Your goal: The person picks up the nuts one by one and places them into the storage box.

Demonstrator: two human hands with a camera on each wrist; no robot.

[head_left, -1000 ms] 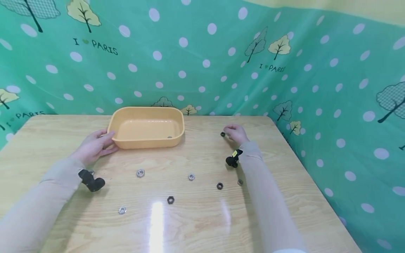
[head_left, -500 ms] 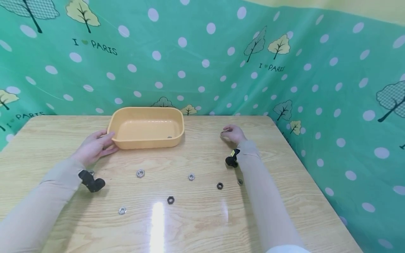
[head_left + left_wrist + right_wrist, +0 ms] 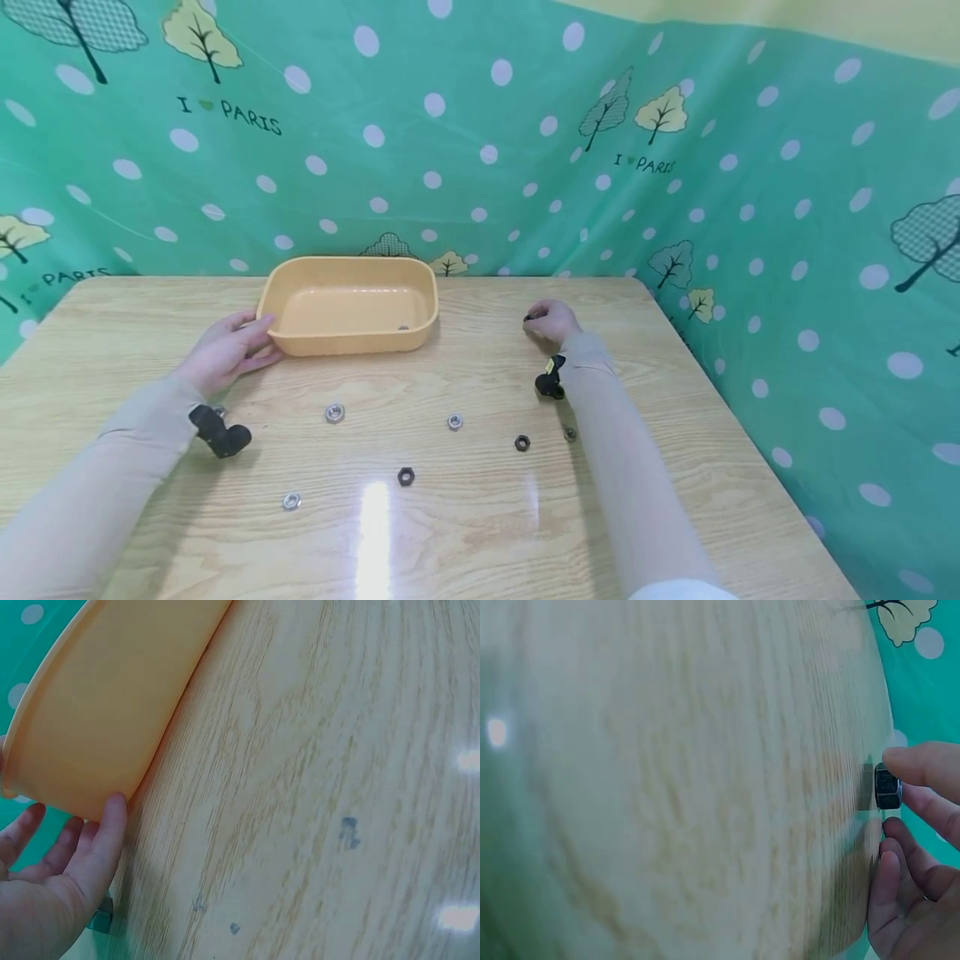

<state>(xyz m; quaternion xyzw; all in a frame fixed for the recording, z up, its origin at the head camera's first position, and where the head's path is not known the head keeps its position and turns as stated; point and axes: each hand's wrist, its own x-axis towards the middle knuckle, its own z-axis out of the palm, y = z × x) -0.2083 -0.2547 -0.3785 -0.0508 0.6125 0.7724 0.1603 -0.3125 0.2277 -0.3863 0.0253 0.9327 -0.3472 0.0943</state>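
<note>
My left hand (image 3: 225,352) holds the left end of an orange-yellow plastic tub (image 3: 352,343), thumb at the rim and other fingers against the outer wall. In the left wrist view, fingertips (image 3: 114,806) touch the wall of the tub (image 3: 97,705). At the far right of the table, my right hand (image 3: 553,320) pinches a dark hex nut (image 3: 528,317) at its fingertips. The right wrist view shows this nut (image 3: 887,787) standing on edge between thumb and finger, close to the tabletop. A small nut (image 3: 403,328) lies inside the tub, mostly hidden by the front wall.
On the wooden table lie silver nuts (image 3: 334,413), (image 3: 455,422), (image 3: 291,501), dark nuts (image 3: 406,477), (image 3: 522,443) and a greyish nut (image 3: 570,434) beside the right forearm. Another nut (image 3: 220,412) is partly hidden by the left wrist camera (image 3: 220,431). A green dotted curtain (image 3: 480,150) hangs behind.
My right fingers have closed around the dark nut, which stood bare at the fingertips a second ago, and shifted slightly left. The left hand and the tub stay in place.
</note>
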